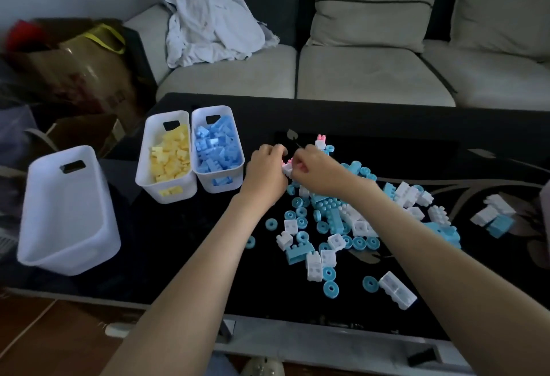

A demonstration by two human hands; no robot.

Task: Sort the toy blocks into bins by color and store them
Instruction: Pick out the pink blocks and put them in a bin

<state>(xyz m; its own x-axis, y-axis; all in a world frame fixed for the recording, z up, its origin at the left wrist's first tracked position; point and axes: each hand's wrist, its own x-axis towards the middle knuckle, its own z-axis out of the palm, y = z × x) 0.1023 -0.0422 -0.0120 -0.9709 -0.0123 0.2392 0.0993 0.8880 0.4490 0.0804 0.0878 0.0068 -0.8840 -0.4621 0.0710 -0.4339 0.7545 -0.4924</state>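
Over the table point(387, 119) the left hand point(265, 168) and right hand point(317, 167) meet, both pinching one pink-white block point(287, 167) between curled fingers; loose blocks point(330, 215), blue and white, lie scattered beneath the right forearm; to the left stand the yellow bin point(148, 167), the blue bin point(238, 149) touching it, and an empty bin point(68, 220) apart.

text: none readable | cardboard box point(89, 78): reddish print, too blurred to read
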